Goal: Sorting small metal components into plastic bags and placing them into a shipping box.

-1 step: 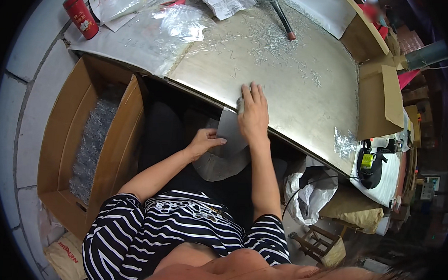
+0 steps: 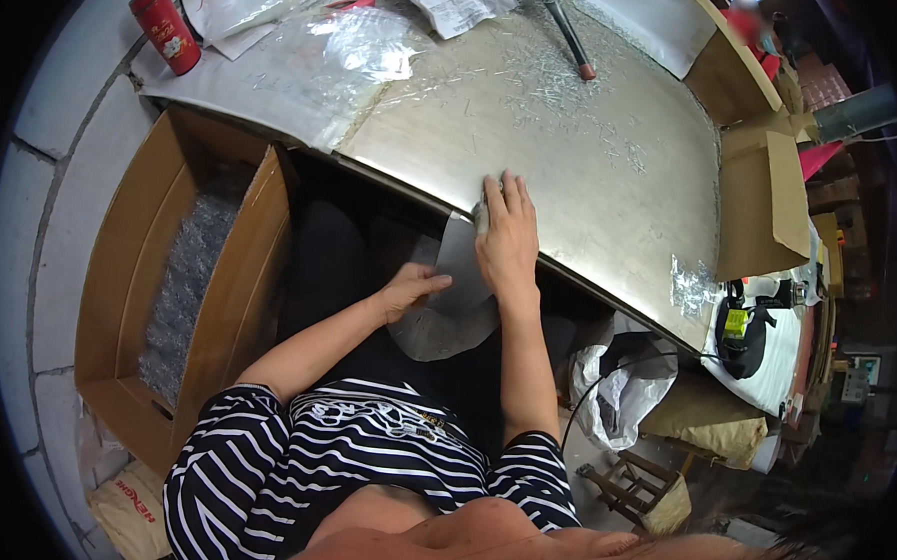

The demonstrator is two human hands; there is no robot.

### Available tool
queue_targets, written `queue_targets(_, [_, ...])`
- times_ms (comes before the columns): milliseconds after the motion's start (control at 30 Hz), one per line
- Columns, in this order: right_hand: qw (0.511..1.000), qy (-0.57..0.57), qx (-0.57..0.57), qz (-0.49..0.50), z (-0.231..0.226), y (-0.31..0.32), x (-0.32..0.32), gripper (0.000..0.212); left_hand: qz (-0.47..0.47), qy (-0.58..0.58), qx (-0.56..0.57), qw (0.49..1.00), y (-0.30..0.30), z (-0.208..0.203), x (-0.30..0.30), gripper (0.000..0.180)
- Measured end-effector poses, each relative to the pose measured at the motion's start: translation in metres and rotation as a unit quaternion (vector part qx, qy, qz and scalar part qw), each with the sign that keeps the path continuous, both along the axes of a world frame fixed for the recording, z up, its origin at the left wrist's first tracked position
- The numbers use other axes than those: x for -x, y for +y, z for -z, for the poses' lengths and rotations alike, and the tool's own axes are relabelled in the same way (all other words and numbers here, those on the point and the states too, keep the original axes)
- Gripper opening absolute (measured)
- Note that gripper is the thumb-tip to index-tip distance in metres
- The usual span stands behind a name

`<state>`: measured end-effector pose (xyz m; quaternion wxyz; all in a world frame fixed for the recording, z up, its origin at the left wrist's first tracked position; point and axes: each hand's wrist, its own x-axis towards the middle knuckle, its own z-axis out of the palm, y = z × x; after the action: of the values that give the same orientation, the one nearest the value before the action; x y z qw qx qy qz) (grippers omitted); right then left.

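A grey, curved sheet-like scoop or tray (image 2: 457, 325) hangs at the table's near edge, above my lap. My left hand (image 2: 408, 290) is closed on its left side, thumb on top. My right hand (image 2: 507, 245) lies at the table edge beside the scoop's upper end, fingers stretched forward on the metal tabletop (image 2: 611, 222). Something grey shows along the left side of those fingers; I cannot make out what it is. Farther back, many thin metal pins (image 2: 561, 100) lie scattered over the tabletop.
At my left stands an open cardboard box (image 2: 212, 315) with a mass of small shiny pieces inside. A red cylinder (image 2: 165, 27), plastic bags (image 2: 363, 51) and a dark-handled tool (image 2: 569, 40) are at the back. Another cardboard box (image 2: 767, 204) borders the right; a white sack (image 2: 619, 393) sits below.
My right hand has drawn back slightly toward the near table edge. The left hand and the scoop stay almost where they were.
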<state>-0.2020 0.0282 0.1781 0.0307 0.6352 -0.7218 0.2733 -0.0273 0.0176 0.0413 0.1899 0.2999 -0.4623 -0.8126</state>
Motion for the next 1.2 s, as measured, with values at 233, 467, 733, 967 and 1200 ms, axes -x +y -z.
queue_targets(233, [0.979,-0.195,0.019,-0.051,-0.031,0.081,-0.016,0.03,0.163,0.264,-0.367,0.877,-0.007,0.062,-0.037,0.086])
queue_targets(467, [0.947,-0.318,-0.046,-0.018,0.0,0.12,-0.019,0.034,0.124,0.124,-0.271,0.947,0.02,-0.014,-0.02,0.053])
queue_targets(733, [0.922,-0.292,-0.204,-0.152,0.026,0.12,-0.052,0.032,0.149,0.004,-0.127,0.981,0.038,-0.002,-0.026,0.042])
queue_targets(967, [0.906,-0.408,-0.107,-0.025,0.022,0.122,-0.028,0.023,0.208,-0.016,-0.138,0.968,0.041,-0.034,-0.039,0.039])
queue_targets(1200, [0.902,-0.393,-0.168,-0.066,0.039,0.128,-0.008,0.029,0.179,0.062,-0.167,0.968,0.035,-0.051,-0.011,0.051])
